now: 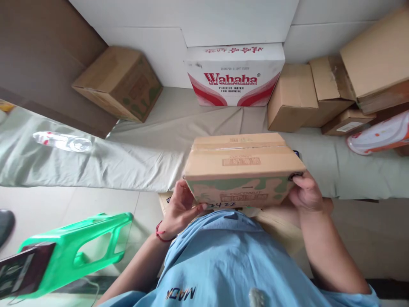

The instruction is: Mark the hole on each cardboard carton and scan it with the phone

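Note:
A brown cardboard box with green and brown print and the word COCONUT is held close against my blue shirt, at the front edge of the cloth-covered table. A strip of tape runs across its top. My left hand grips the lower left corner, thumb along the front face. At the right end, my right hand holds the other corner, with a finger near a dark hole there. The undersides of both hands are partly hidden. Just behind the box's right edge, a small dark blue object shows in part.
Against the back wall stands a white Wahaha carton. A similar printed box sits at the left, with a clear plastic bottle lying nearer. Brown boxes and an orange-white pack fill the right. A green stool stands lower left.

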Demonstrator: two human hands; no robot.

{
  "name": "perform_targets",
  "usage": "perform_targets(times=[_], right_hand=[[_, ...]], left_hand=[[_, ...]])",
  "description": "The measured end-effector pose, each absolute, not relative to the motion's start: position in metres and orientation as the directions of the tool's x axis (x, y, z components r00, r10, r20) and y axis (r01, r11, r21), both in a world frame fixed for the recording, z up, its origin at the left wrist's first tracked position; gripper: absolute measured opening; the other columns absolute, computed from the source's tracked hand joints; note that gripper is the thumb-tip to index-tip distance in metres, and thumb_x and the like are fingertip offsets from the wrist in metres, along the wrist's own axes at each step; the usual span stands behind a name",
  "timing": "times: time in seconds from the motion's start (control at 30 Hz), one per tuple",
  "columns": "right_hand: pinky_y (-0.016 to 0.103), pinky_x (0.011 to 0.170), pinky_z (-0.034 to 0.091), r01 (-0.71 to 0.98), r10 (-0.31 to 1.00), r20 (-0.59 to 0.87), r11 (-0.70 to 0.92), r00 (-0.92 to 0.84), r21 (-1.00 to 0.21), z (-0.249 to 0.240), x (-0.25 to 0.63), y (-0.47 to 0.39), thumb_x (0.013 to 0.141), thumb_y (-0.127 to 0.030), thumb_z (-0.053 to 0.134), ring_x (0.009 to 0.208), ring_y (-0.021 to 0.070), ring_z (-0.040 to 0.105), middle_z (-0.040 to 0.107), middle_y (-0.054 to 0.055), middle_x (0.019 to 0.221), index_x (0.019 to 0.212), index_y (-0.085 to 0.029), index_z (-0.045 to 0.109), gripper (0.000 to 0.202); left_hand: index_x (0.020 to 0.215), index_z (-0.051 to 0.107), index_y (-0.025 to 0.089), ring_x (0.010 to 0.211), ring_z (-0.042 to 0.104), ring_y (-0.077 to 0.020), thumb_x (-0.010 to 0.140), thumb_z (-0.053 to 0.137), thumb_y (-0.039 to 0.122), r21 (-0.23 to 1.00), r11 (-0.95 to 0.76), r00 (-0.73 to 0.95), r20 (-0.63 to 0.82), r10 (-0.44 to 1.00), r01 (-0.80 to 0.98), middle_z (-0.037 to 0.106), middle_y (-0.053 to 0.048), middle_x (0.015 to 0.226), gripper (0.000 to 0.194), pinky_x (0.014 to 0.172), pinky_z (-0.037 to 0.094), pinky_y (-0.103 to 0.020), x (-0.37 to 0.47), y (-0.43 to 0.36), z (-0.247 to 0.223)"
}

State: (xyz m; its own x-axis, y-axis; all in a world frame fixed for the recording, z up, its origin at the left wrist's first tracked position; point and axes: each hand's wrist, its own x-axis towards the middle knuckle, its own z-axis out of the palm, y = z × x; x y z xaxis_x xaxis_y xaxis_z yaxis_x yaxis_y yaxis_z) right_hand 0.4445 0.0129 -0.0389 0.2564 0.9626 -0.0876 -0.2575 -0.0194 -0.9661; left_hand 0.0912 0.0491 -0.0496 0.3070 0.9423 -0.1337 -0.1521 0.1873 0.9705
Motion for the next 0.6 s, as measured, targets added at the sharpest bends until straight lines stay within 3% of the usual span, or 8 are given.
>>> perform_targets(times=[0.1, 0.23, 0.37, 0.43, 0.6], right_hand=[[0.057, 0.132, 0.047, -0.247, 0.968, -0.057, 0.006, 0.245, -0.969, -0.042, 0.444, 0.001, 0.078, -0.048, 0.080, 0.161, 0.0382, 0.049, 0.063, 0.000, 0.164, 0.159, -0.040, 0.061, 0.084], [0.062, 0.119, 0.058, -0.247, 0.986, -0.079, -0.041, 0.147, -0.968, -0.047, 0.429, -0.015, 0.076, -0.047, 0.083, 0.150, 0.0402, 0.059, 0.057, 0.000, 0.169, 0.170, -0.044, 0.047, 0.100], [0.058, 0.111, 0.065, -0.206, 0.988, -0.122, -0.100, 0.097, -0.973, -0.049, 0.413, -0.019, 0.082, -0.045, 0.082, 0.148, 0.0390, 0.060, 0.044, -0.004, 0.178, 0.173, -0.048, 0.040, 0.100], [0.057, 0.119, 0.060, -0.170, 0.990, -0.111, -0.095, 0.086, -0.981, -0.048, 0.411, -0.016, 0.086, -0.043, 0.081, 0.157, 0.0379, 0.052, 0.038, -0.007, 0.181, 0.173, -0.050, 0.039, 0.097], [0.056, 0.141, 0.031, -0.081, 0.998, -0.047, -0.043, 0.042, -0.996, -0.046, 0.414, -0.012, 0.091, -0.042, 0.080, 0.173, 0.0327, 0.029, 0.034, -0.010, 0.183, 0.174, -0.050, 0.035, 0.095]], left_hand=[[0.133, 0.065, 0.035, 0.114, 0.074, -0.0248, 0.079, 0.098, 0.030, 0.989, 0.117, 0.263, -0.088, 0.961, -0.096, 0.073, -0.007, 0.128, 0.063, 0.098, 0.067, -0.038, 0.088, 0.046, -0.059], [0.132, 0.067, 0.032, 0.099, 0.072, -0.0230, 0.079, 0.097, 0.036, 1.000, 0.029, 0.181, -0.030, 0.983, 0.007, 0.073, -0.006, 0.118, 0.061, 0.081, 0.066, -0.034, 0.072, 0.051, -0.058], [0.129, 0.066, 0.029, 0.105, 0.071, -0.0250, 0.072, 0.101, 0.036, 0.996, -0.060, 0.088, 0.054, 0.995, 0.070, 0.074, -0.006, 0.118, 0.068, 0.087, 0.063, -0.034, 0.060, 0.057, -0.050], [0.129, 0.066, 0.028, 0.107, 0.070, -0.0257, 0.070, 0.101, 0.038, 0.993, -0.061, 0.050, 0.056, 0.997, 0.100, 0.073, -0.006, 0.120, 0.070, 0.090, 0.062, -0.035, 0.060, 0.058, -0.050], [0.132, 0.066, 0.029, 0.108, 0.068, -0.0254, 0.071, 0.098, 0.034, 0.989, 0.014, 0.011, -0.016, 1.000, 0.145, 0.070, -0.006, 0.125, 0.069, 0.093, 0.059, -0.036, 0.067, 0.053, -0.063]])
